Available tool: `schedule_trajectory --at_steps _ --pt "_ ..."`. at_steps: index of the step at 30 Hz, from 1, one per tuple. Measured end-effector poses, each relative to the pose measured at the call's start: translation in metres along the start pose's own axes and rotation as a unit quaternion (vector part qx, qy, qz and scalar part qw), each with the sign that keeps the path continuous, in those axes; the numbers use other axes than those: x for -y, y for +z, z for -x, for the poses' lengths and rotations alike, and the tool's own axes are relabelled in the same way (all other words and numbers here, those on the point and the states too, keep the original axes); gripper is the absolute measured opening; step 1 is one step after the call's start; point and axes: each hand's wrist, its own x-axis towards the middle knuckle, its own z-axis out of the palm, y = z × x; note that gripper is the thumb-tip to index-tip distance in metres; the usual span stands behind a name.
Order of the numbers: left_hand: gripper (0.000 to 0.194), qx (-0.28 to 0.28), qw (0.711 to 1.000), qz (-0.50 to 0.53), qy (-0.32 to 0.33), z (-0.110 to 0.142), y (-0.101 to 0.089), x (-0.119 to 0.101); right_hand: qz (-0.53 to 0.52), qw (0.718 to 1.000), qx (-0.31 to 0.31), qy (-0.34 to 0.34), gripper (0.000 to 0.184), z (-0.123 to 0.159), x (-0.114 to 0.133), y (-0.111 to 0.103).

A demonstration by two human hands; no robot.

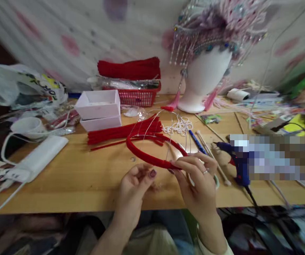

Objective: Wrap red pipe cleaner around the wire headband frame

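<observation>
My right hand [197, 180] pinches the near rim of a wire headpiece frame [147, 158]. Its base ring is wrapped in fuzzy red pipe cleaner, and thin bare wires arch over it to a small red-wrapped top. Just below the ring, apart from it, is my left hand [135, 193] with thumb and fingers closed together; what they hold, if anything, is too small to make out. Behind the frame lies a bundle of red pipe cleaners [110, 133] on the table. A strand of white beads [177, 126] shows beyond the wires.
At the right lies a blue glue gun [240, 163]; nearer the middle are a blue pen [197, 141] and a wooden stick [213, 159]. A white power strip [46, 156], white boxes [99, 106] and a red basket [139, 97] stand left and back. A foam head [205, 78] wears an ornate headdress.
</observation>
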Motion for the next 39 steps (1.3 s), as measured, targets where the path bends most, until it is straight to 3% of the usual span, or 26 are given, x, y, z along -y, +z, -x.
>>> schedule_trajectory --at_steps 1,3,5,6,7,9,10,12,19,27,31,36,39 --pt "0.035 -0.019 1.000 0.019 -0.002 0.003 -0.004 0.002 0.001 1.000 -0.004 -0.006 0.024 -0.004 -0.001 -0.001" --pt "0.025 -0.048 0.997 0.012 0.055 0.007 -0.014 0.002 -0.007 1.000 -0.010 -0.013 0.024 -0.010 -0.003 -0.004" --pt "0.010 -0.076 0.974 -0.060 0.203 0.005 -0.024 -0.006 -0.031 0.999 -0.013 -0.012 0.022 -0.016 -0.003 -0.009" --pt "0.003 -0.087 0.939 -0.124 0.308 0.003 -0.030 -0.013 -0.050 0.999 -0.014 -0.008 0.021 -0.019 -0.002 -0.012" --pt "0.013 -0.089 0.884 -0.196 0.414 -0.001 -0.034 -0.022 -0.069 0.997 -0.013 -0.005 0.021 -0.021 -0.001 -0.015" --pt "0.022 -0.058 0.774 -0.311 0.549 -0.009 -0.039 -0.040 -0.106 0.994 -0.007 0.000 0.020 -0.024 0.002 -0.021" --pt "0.020 -0.032 0.744 -0.340 0.574 -0.012 -0.040 -0.048 -0.119 0.993 -0.003 -0.001 0.021 -0.025 0.004 -0.025" --pt "0.016 0.019 0.722 -0.361 0.590 -0.016 -0.038 -0.060 -0.137 0.991 0.005 -0.002 0.023 -0.025 0.008 -0.030" --pt "0.014 0.103 0.722 -0.375 0.572 -0.009 -0.033 -0.067 -0.152 0.988 0.032 0.002 0.027 -0.021 0.014 -0.037" --pt "0.013 0.116 0.729 -0.392 0.548 -0.007 -0.035 -0.068 -0.151 0.987 0.054 -0.006 0.030 -0.020 0.016 -0.041" --pt "0.014 0.156 0.719 -0.399 0.548 -0.008 -0.037 -0.071 -0.145 0.988 0.052 -0.011 0.031 -0.021 0.017 -0.043" --pt "0.015 0.190 0.763 -0.383 0.486 -0.005 -0.039 -0.079 -0.128 0.989 0.060 -0.033 0.030 -0.024 0.021 -0.045" --pt "0.017 0.210 0.768 -0.394 0.459 -0.003 -0.040 -0.086 -0.121 0.990 0.064 -0.041 0.032 -0.022 0.023 -0.046"
